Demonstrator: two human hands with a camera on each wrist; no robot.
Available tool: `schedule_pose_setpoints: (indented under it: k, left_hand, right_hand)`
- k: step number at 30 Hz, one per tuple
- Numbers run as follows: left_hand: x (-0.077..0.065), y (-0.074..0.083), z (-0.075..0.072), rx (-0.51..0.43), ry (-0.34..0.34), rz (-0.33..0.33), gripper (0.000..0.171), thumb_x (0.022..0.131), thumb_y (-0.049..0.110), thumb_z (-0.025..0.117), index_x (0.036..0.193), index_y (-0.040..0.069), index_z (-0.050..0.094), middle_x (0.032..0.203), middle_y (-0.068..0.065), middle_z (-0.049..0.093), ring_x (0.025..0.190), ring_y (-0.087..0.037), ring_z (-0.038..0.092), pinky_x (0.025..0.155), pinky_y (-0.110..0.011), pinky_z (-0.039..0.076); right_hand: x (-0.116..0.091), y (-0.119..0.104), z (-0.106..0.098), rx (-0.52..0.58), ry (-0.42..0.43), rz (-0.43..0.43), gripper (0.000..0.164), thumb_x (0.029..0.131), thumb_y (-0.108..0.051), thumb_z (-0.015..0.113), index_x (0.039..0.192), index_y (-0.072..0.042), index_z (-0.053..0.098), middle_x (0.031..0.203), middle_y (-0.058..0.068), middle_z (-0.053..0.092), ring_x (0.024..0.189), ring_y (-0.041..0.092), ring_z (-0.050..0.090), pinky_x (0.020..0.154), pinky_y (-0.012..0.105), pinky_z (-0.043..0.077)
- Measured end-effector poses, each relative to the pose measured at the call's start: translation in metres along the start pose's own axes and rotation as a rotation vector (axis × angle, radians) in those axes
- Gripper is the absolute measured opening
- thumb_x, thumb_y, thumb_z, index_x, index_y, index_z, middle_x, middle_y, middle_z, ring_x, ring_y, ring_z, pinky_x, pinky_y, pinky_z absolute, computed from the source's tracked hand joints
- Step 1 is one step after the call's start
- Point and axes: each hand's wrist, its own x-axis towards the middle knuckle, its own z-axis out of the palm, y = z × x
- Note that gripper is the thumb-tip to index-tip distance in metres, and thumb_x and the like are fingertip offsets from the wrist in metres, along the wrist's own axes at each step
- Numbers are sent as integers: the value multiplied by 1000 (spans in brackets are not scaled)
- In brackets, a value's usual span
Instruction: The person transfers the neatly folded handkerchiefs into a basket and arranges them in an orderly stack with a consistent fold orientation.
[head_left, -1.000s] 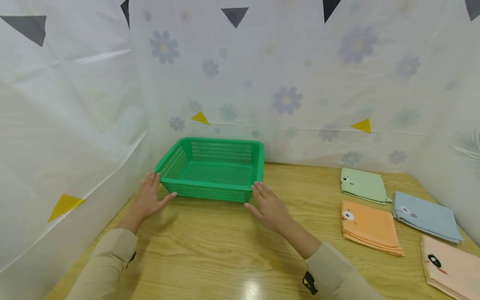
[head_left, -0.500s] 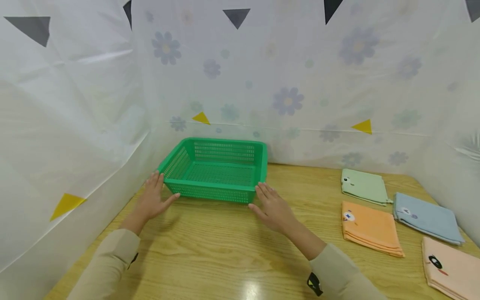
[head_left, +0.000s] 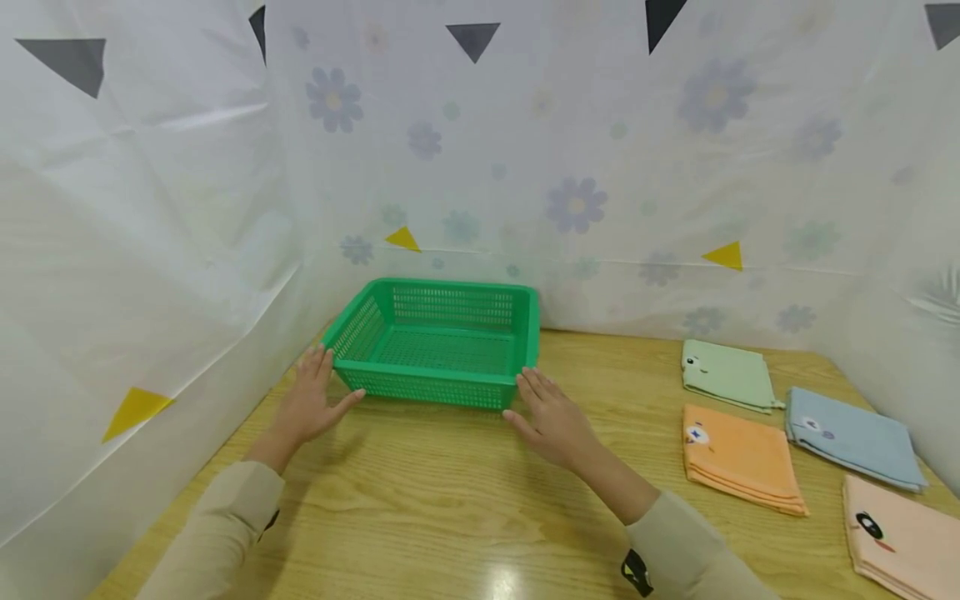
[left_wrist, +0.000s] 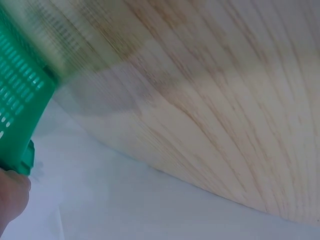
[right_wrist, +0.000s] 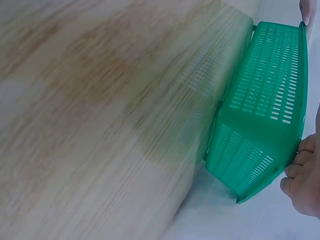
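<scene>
A green plastic basket (head_left: 435, 379) with slotted walls stands on the wooden table, with nothing in it. At its near left corner is my left hand (head_left: 303, 404), the fingertips on the rim and the thumb spread toward the front wall. My right hand (head_left: 551, 421) lies against the near right corner in a similar way, fingers extended and thumb apart. The right wrist view shows the basket's wall (right_wrist: 265, 80) from the side, with the right fingers (right_wrist: 302, 160) at the rim. Only a fingertip (left_wrist: 12, 195) of the left hand shows beside the basket in the left wrist view.
Several folded cloths with cartoon faces lie at the right: a green cloth (head_left: 727, 375), a blue cloth (head_left: 858, 437), an orange cloth (head_left: 742, 458) and a pink cloth (head_left: 911, 533). White sheeting (head_left: 480, 150) with flower prints hangs behind the table (head_left: 420, 500).
The basket has slid slightly to the right across the table, and both hands have moved along with it. The folded cloths stay where they were.
</scene>
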Motion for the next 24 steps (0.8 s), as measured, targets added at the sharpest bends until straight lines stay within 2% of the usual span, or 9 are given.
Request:
schedule_pose_setpoints:
  k: [4,9,24]
  left_hand:
    - [0,3,0,6,-9,-7,97,90,60,43,143,-15,12,148,-36,11,138,-48,9,113,-57,7]
    - [2,4,-1,53,-59,-34,92,90,51,51,142,-15,13,149,-35,9,139,-48,9,112,-58,11]
    - [4,5,3,54,-95,-46,94,89,51,52,144,-13,9,151,-32,6,140,-47,5,113,-57,9]
  right_hand:
    - [-2,2,1,-2,-5,6,63,96,-37,47,139,8,35,148,22,32,139,34,28,113,45,26]
    - [-4,4,1,9,9,0,63,96,-35,48,139,8,35,147,22,32,138,34,29,112,46,27]
    - [-10,7,-1,16,46,-4,62,95,-33,51,138,8,36,146,22,34,137,34,31,112,45,28]
